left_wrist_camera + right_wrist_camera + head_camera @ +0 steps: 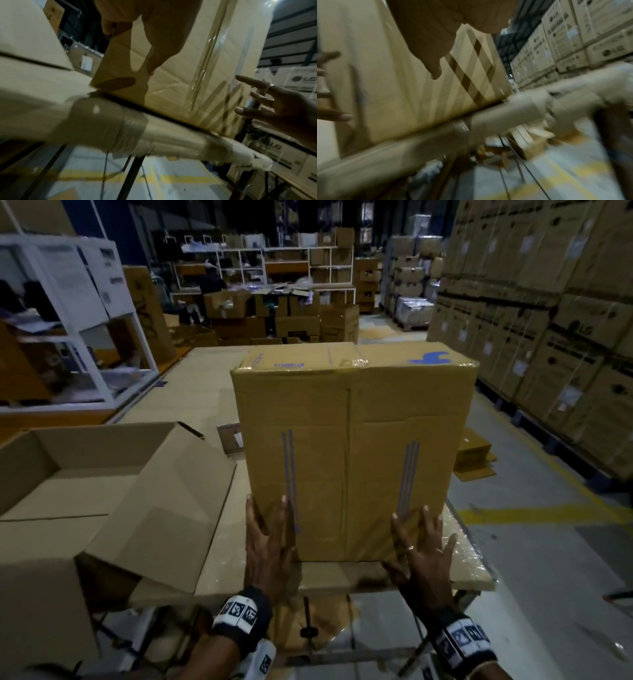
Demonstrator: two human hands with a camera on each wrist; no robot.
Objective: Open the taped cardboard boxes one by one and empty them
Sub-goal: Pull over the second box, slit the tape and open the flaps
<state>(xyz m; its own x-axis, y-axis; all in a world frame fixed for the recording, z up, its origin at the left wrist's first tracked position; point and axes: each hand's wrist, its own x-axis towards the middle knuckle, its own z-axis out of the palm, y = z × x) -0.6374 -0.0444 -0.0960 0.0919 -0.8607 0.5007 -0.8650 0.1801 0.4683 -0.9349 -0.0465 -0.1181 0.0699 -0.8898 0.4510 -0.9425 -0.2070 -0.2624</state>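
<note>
A tall cardboard box (352,446), sealed with clear tape and marked with purple stripes, stands upright on the wrapped table (394,577). My left hand (270,529) lies with straight, spread fingers against the lower left of its near face. My right hand (424,542) is spread at the lower right of that face; I cannot tell whether it touches. In the left wrist view the box (171,67) fills the middle, with the right hand (274,108) beside it. The blurred right wrist view shows the box (393,94) and an extended finger (433,65). Neither hand grips anything.
An open cardboard box (102,491) with raised flaps sits on the table to the left. Stacked cartons (548,320) wall the right side. A white rack (85,320) stands at the left. Flattened cardboard (474,453) lies on the floor near a yellow line (534,513).
</note>
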